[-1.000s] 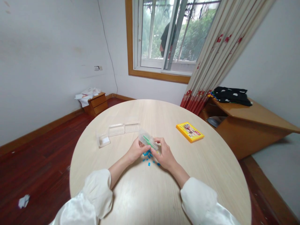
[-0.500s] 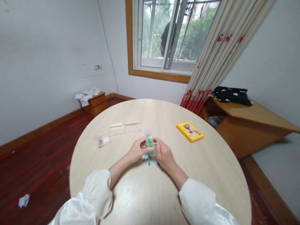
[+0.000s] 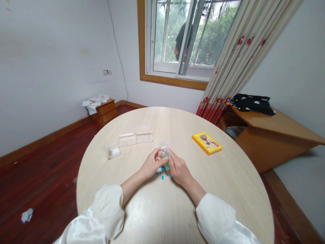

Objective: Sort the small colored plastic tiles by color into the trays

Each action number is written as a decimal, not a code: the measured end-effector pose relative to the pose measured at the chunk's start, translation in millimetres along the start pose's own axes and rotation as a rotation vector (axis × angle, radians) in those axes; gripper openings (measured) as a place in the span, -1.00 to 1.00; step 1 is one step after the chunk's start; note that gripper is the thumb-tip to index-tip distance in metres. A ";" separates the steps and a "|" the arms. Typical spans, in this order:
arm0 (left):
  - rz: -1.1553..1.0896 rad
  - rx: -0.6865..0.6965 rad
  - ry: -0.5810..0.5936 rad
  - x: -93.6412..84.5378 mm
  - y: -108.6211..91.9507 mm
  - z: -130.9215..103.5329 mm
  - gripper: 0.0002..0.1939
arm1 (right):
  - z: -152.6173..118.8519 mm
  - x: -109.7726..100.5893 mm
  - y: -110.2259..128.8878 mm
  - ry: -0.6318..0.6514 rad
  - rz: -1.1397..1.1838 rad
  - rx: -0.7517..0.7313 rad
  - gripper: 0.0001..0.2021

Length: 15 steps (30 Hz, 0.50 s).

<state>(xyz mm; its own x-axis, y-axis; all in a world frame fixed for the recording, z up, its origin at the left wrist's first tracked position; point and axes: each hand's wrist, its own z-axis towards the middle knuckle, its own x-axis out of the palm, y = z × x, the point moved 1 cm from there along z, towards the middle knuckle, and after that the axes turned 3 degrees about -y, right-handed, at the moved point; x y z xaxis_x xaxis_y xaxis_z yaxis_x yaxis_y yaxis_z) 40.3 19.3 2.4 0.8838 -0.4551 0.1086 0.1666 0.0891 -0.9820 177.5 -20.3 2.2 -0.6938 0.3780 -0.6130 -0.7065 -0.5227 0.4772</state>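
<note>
A small clear plastic box (image 3: 164,148) with green pieces (image 3: 166,164) inside is held up over the middle of the round table (image 3: 157,210). My left hand (image 3: 153,164) grips it from the left, thumb across its front. From the right, my right hand (image 3: 179,167) pinches its side, thumb along the edge. Some of the box is hidden by my fingers. Small blue pieces (image 3: 163,177) lie scattered on the tabletop just beneath both hands.
Empty clear plastic cases (image 3: 127,139) stand open at the left back of the table, with a smaller clear case (image 3: 113,151) holding something white nearby. To the right lies a yellow box (image 3: 207,143). Beyond the table is a wooden desk (image 3: 276,128) with dark folded cloth.
The clear box now stands more upright between my hands, and the green pieces show lower in it. Both hands keep their hold on it.
</note>
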 end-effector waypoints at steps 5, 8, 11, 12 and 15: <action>0.017 -0.026 0.004 -1.2 -0.1 -0.1 -0.44 | -1.2 4.5 -3.0 0.011 -0.079 -0.033 -0.57; 0.030 -0.023 0.002 -3.5 -0.9 -0.2 -0.44 | -1.6 5.4 -5.8 -0.008 -0.048 -0.007 -0.58; 0.058 0.002 0.012 -7.1 -2.4 0.1 -0.46 | -1.5 3.3 -11.0 -0.112 0.035 0.090 -0.59; 0.061 0.018 0.029 -8.5 -3.0 0.5 -0.47 | -1.4 2.3 -12.8 -0.143 0.057 0.115 -0.59; 0.053 0.060 0.100 -13.7 -4.7 2.8 -0.51 | -0.8 0.1 -16.4 -0.167 0.090 0.141 -0.60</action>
<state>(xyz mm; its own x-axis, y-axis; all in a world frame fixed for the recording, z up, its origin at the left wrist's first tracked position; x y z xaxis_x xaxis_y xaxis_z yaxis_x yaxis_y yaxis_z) 28.6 27.6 5.9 0.8446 -0.5340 0.0381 0.1493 0.1666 -0.9747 189.2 -12.3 -6.2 -0.7603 0.4617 -0.4570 -0.6449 -0.4523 0.6160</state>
